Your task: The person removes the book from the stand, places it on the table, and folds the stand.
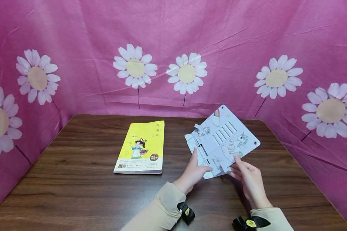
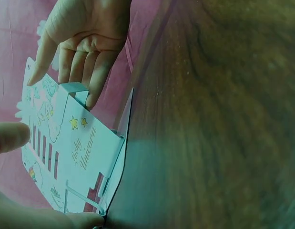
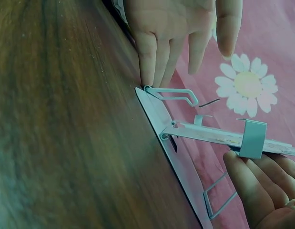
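A white metal book stand (image 1: 229, 139) printed with unicorns, stars and a rainbow is turned at an angle on the right part of the table. Its slotted panel is raised from the base plate (image 3: 152, 109), as the right wrist view shows. My right hand (image 1: 250, 181) pinches the panel's right edge by a side clip (image 2: 73, 88), thumb on the printed face and fingers behind. Fingertips of my left hand (image 1: 192, 171) touch the base's near edge beside a wire page holder (image 3: 173, 93); its fingers are straight, the thumb spread apart.
A yellow paperback book (image 1: 140, 147) with a cartoon girl on its cover lies flat left of the stand. Both are on a dark wooden table (image 1: 75, 179). A pink cloth with daisies (image 1: 167, 29) hangs behind the table and at its sides.
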{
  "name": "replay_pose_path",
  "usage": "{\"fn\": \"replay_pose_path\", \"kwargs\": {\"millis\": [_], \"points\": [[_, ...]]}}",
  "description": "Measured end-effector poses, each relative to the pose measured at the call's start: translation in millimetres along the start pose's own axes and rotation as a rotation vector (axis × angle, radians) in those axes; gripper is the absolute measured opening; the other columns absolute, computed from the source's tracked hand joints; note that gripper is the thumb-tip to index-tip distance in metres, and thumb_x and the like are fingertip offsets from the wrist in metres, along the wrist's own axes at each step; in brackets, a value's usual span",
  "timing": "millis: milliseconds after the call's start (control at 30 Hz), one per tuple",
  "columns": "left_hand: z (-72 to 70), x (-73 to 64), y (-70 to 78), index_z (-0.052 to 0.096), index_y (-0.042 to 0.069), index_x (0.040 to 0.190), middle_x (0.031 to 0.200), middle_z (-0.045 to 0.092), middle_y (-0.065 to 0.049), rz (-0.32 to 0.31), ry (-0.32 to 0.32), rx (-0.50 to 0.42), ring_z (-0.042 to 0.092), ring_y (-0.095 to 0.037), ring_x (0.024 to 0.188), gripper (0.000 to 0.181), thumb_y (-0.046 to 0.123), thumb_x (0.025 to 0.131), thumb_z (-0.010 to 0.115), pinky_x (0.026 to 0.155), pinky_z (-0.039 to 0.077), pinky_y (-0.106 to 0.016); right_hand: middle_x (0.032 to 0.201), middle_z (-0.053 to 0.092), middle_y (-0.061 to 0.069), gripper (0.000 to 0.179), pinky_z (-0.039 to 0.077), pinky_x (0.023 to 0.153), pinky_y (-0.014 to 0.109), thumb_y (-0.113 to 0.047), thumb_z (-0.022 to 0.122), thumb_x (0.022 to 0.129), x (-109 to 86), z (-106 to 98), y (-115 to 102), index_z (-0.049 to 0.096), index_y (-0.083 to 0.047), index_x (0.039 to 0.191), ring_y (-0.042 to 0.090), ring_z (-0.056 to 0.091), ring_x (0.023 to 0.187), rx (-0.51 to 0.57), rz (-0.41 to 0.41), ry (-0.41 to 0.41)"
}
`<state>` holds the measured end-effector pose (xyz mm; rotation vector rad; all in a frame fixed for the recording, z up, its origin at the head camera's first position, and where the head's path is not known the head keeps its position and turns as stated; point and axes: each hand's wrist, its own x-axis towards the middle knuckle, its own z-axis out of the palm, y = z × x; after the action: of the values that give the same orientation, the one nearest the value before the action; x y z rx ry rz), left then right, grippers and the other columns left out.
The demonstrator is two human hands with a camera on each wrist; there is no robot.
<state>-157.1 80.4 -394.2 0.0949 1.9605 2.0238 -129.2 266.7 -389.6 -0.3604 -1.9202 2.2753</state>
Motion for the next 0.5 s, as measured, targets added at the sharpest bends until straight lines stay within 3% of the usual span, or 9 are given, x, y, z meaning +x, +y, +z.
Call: {"fn": "replay_pose_path", "kwargs": {"millis": [500], "points": [[-5.6, 4.0, 0.9, 0.006, 0.006, 0.159, 0.166, 0.010, -0.020, -0.001, 0.003, 0.048, 0.011, -0.035, 0.152, 0.098, 0.007, 0.084, 0.069, 0.123, 0.014, -0.053, 0.072, 0.072, -0.007, 0.023, 0.060, 0.068, 0.026, -0.013, 0.070, 0.092, -3.6, 6.8, 2.2, 0.075, -0.019, 0.071, 0.005, 0.068, 0.065, -0.069, 0.011, 0.028]]}}
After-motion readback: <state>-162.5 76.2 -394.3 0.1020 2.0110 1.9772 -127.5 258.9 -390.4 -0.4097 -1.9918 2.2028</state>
